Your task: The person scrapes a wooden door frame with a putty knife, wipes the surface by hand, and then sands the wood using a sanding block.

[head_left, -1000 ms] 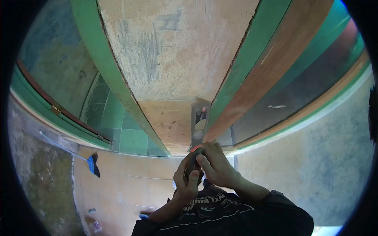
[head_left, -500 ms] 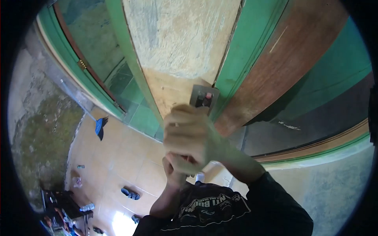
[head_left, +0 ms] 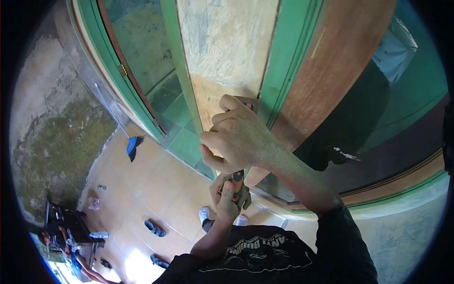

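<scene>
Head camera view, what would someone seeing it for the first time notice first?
The two hands at the centre: the right hand is raised against the bare wooden door panel, and just below it the left hand grips a dark tool with an orange part. Bright green door frames flank the panel. Down to the left, a blue broom leans by the mossy wall.

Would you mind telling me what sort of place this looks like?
Probably a house doorway onto a tiled porch. A worn wooden door stands in a green frame, sandals lie on the floor tiles, and a broom leans nearby.
</scene>
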Demonstrator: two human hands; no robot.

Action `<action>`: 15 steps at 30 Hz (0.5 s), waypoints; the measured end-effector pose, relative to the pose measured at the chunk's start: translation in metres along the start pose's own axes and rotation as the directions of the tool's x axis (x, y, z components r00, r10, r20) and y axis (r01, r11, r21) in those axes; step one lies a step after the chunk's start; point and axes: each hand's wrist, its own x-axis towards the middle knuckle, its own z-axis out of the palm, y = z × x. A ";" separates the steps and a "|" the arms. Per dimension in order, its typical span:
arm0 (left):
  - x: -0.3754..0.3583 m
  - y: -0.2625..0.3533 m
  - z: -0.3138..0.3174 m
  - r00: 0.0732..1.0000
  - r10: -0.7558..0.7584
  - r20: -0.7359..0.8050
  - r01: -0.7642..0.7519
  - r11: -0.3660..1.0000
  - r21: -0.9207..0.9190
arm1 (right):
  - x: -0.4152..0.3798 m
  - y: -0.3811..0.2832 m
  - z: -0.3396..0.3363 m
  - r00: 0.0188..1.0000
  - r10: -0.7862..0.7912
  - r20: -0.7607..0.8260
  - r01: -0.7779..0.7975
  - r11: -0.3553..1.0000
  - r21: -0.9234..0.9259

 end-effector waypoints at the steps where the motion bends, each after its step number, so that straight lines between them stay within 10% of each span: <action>1: 0.003 0.000 0.001 1.000 0.000 0.013 0.000 1.000 0.002 | 0.000 0.002 -0.002 1.000 0.006 -0.008 -0.006 1.000 -0.009; 9: 0.009 0.005 -0.018 0.984 -0.096 0.150 0.105 0.993 -0.050 | -0.005 0.003 0.006 0.997 -0.015 -0.076 0.019 0.998 0.058; 15: 0.016 -0.003 -0.027 0.999 0.042 -0.035 -0.041 0.999 0.027 | -0.005 0.003 0.017 0.994 -0.045 -0.100 0.051 0.997 0.058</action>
